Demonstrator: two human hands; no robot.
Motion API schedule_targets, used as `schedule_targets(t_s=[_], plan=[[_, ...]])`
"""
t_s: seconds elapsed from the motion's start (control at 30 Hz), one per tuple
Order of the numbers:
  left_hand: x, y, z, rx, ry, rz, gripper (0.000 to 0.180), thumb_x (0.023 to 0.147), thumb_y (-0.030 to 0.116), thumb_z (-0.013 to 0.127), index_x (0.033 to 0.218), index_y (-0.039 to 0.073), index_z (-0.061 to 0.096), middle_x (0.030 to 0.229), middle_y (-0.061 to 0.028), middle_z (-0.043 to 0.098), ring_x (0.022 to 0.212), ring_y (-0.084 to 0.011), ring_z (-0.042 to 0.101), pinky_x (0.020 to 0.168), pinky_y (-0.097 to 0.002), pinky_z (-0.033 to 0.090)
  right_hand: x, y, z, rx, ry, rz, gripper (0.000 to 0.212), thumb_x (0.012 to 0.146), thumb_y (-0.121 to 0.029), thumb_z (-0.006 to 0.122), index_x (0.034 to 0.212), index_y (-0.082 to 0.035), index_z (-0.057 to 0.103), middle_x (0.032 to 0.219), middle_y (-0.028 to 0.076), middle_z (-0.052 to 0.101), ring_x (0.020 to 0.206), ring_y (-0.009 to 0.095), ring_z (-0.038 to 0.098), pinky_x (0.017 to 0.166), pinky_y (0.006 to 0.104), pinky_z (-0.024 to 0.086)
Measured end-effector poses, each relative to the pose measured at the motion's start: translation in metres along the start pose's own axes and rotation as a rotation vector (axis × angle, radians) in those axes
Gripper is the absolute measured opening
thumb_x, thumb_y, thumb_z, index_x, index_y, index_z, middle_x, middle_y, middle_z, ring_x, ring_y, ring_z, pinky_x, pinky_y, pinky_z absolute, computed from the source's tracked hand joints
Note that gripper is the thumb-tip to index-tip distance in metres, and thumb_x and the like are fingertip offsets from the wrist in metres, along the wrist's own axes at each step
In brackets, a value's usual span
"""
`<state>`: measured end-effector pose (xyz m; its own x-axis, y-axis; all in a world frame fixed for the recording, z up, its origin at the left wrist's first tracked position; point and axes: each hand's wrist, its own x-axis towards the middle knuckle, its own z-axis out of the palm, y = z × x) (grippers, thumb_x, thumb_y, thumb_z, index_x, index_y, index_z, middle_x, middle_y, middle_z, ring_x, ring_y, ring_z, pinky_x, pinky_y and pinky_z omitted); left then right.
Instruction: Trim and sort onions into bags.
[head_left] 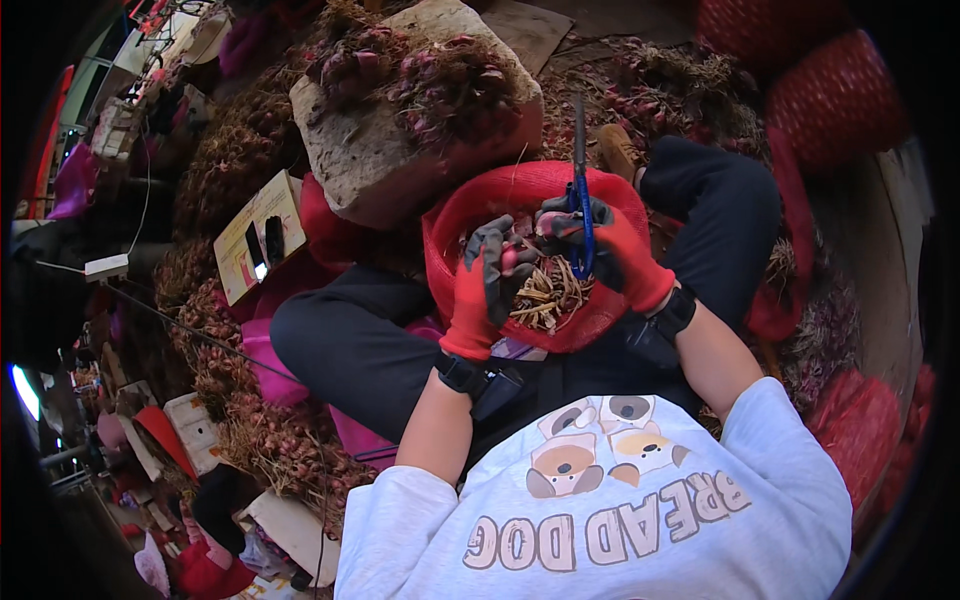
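Note:
Both of my hands wear red gloves with dark grey palms and fingers, and are over an open red mesh bag [458, 205] between my legs. My left hand [485, 280] curls around pinkish shallots [514, 258]. Blue-handled scissors [586, 235] are in my right hand [620, 250], their dark blades pointing away from me. Another pink bulb shows at the fingertips of my right hand, next to the scissors. Dry, straw-coloured stem trimmings [548, 300] lie in the bag below my hands. My right fingers partly hide behind the scissor handles.
A pale stone block [350, 150] ahead bears bunches of shallots [455, 85] with dry roots and stems. To its left sits a yellowish box [245, 255] with a dark phone-like object on it. Shallot heaps [260, 430] line the left. Filled red mesh sacks [835, 105] stand far right.

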<state>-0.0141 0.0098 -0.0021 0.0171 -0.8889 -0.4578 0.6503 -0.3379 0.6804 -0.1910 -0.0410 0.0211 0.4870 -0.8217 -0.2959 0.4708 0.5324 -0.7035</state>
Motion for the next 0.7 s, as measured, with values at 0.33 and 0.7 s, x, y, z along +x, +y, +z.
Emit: schedule_targets(t_s=[0.33,0.7], plan=[[0.006,-0.017,-0.008,0.320,-0.126,0.321,0.023,0.087,0.002,0.055,0.111,0.002,0.055,0.098,-0.0033,0.059,0.085,-0.0081,0.058,0.073,-0.0215,0.049,0.001,0.019,0.002,-0.669,0.042,-0.360,0.031,0.081,-0.010,0.067,0.108,0.001,0.058,0.098,0.007,0.064,0.090,0.011,0.060,0.081,0.0262,0.048],[-0.001,-0.020,-0.008,0.183,-0.316,0.147,0.034,0.091,0.003,0.051,0.125,0.003,0.047,0.105,-0.0031,0.058,0.091,-0.0088,0.057,0.080,-0.0210,0.046,0.002,0.025,-0.004,-0.541,0.058,-0.281,0.029,0.080,-0.012,0.067,0.105,0.000,0.060,0.096,0.005,0.066,0.082,0.012,0.063,0.072,0.0247,0.049]])
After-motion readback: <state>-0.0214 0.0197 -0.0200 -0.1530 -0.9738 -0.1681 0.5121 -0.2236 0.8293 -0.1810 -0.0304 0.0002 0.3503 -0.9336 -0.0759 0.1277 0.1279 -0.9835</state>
